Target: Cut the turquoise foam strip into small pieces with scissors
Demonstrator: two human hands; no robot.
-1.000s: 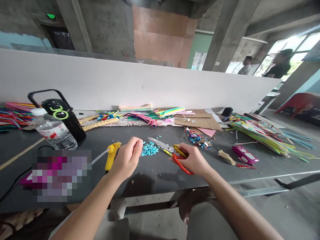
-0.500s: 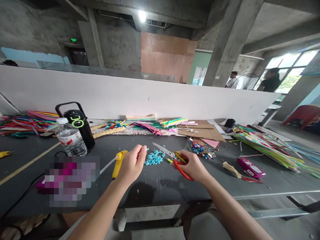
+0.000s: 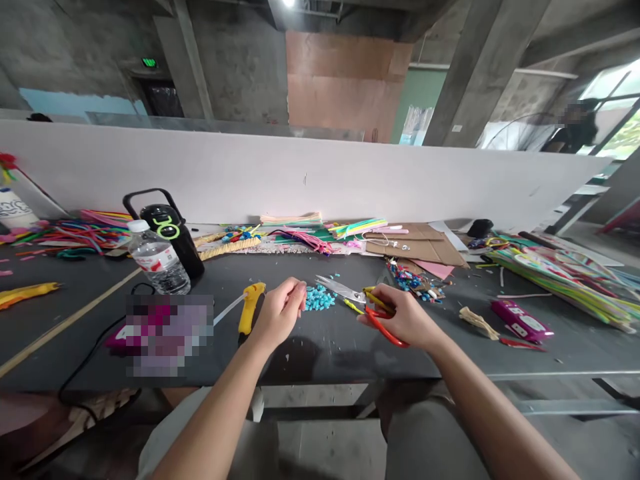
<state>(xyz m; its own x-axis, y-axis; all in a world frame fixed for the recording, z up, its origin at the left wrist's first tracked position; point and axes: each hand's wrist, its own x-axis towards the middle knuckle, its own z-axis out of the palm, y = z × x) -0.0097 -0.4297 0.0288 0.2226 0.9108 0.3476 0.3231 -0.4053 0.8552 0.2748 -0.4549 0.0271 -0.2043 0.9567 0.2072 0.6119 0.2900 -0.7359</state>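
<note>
The right hand's (image 3: pixel 407 317) fingers (image 3: pixel 383 292) are curled around the red and yellow handles of the scissors (image 3: pixel 347 290), whose blades point toward the pile of blue pieces (image 3: pixel 321 299) from its right. The left hand's (image 3: pixel 280 308) fingers are drawn together just left of the pile; whether they pinch anything, I cannot tell. The pile lies on the grey desk (image 3: pixel 320 363), and a yellow glue gun (image 3: pixel 248 310) lies to its left, past the left hand.

Farther left of the pile stands a clear bottle (image 3: pixel 173 281) with a red and white label (image 3: pixel 159 259); its print is too small to read. Behind the bottle, a black flask (image 3: pixel 187 250) bears bright green loop-like marks. Well right of the pile is a purple box (image 3: pixel 523 320) with pale markings, illegible. Far beyond the pile, high on the left, glows a green sign (image 3: pixel 149 63), its characters unreadable.
</note>
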